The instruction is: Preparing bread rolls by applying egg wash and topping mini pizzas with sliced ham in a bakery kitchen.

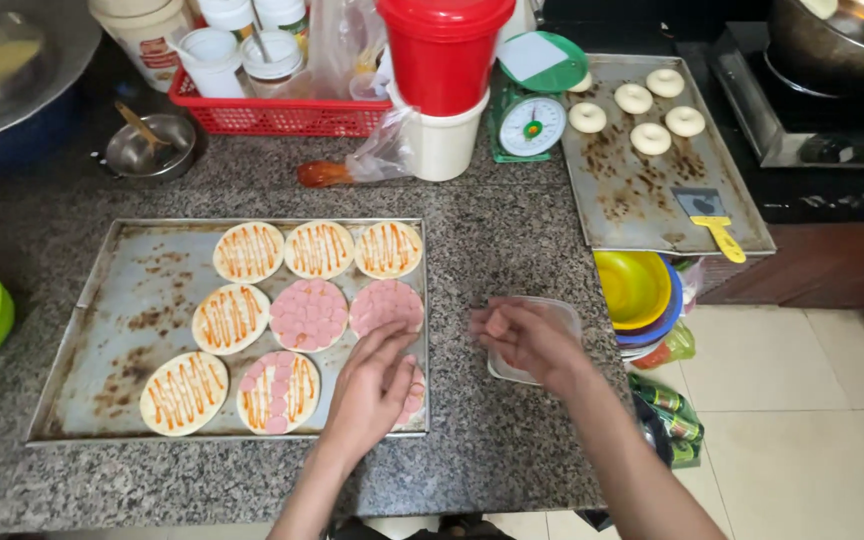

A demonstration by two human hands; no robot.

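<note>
Left hand (372, 385) on dough round (410, 392), tray (102, 330)

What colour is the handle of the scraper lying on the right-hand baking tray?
Yellow; the scraper shows clearly in the head view, on the tray.

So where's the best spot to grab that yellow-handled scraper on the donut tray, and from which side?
Probably by the yellow handle, coming from the tray's near right corner. The scraper lies flat on the metal tray, with its grey blade pointing in toward the dough rings and its handle reaching out over the near edge. There fingers can close around the handle from the sides, clear of the dough.
</note>
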